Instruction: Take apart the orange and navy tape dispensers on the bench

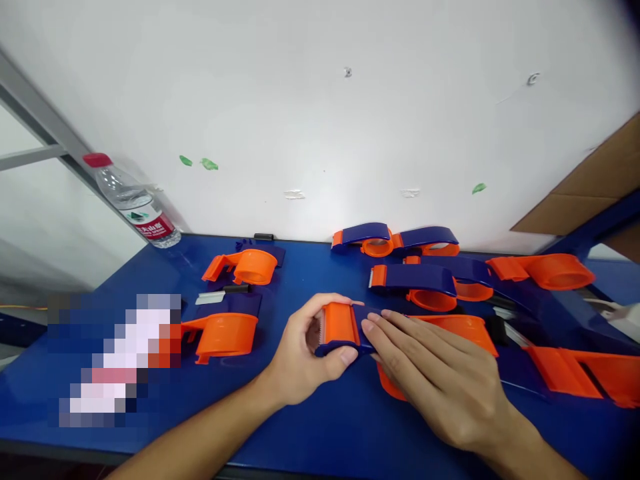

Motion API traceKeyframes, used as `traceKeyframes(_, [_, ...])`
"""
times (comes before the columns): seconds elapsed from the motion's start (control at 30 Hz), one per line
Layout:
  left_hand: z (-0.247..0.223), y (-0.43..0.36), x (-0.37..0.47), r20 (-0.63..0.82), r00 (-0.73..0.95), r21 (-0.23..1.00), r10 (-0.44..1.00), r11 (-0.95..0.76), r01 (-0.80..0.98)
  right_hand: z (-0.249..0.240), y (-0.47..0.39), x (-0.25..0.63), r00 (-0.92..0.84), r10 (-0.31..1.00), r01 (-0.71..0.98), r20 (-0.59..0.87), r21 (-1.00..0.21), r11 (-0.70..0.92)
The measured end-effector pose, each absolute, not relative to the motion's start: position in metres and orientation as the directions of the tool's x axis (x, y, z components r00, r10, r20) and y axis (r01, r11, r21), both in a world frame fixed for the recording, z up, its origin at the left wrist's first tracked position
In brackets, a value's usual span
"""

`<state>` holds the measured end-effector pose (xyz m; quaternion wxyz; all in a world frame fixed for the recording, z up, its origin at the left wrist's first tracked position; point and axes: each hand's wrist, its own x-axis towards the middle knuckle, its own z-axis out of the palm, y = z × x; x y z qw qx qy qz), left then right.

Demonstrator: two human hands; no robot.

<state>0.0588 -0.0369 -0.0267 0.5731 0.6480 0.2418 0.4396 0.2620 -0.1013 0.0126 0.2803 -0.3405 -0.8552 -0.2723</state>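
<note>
My left hand (305, 360) grips the front end of a blue and orange tape dispenser (343, 325), its thumb on the near side and fingers curled round the toothed edge. My right hand (440, 373) lies over the dispenser's blue handle, with its fingers stretched out together and their tips on the blue part. The hand hides much of the handle. Part of an orange ring shows beneath the right fingers. Directly behind the hands is another blue and orange dispenser (417, 277) on the blue table (300, 427).
Two orange frames (255, 267) (227, 335) lie left with blue parts. More dispensers (363, 235) stand along the back, and orange parts (560, 272) lie right. A water bottle (135, 203) leans at the back left. Cardboard (565, 207) is at the right.
</note>
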Motion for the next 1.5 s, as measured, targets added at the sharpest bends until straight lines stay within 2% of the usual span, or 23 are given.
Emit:
traceKeyframes(0.3, [-0.026,-0.041,0.059,0.298,0.45,0.953,0.842,-0.237,-0.188,-0.003,-0.106,0.26,-0.606,0.43,0.74,0.67,0.276,0.613])
traceKeyframes(0.57, [-0.027,-0.041,0.06,0.272,0.437,0.961,0.857,-0.218,-0.171,0.003,-0.103,0.257,-0.607,0.405,0.734,0.684,0.287,0.616])
traceKeyframes(1.03, [-0.028,-0.043,0.06,0.187,0.43,0.974,0.883,-0.111,-0.196,-0.007,-0.101,0.256,-0.55,0.404,0.733,0.731,0.19,0.653])
traceKeyframes(1.3, [-0.024,-0.047,0.061,0.145,0.378,0.984,0.914,-0.094,-0.151,-0.008,-0.1,0.256,-0.558,0.409,0.741,0.722,0.211,0.638])
traceKeyframes(1.5, [-0.023,-0.047,0.063,0.166,0.375,0.979,0.912,-0.107,-0.174,-0.007,-0.099,0.254,-0.54,0.422,0.748,0.728,0.186,0.637])
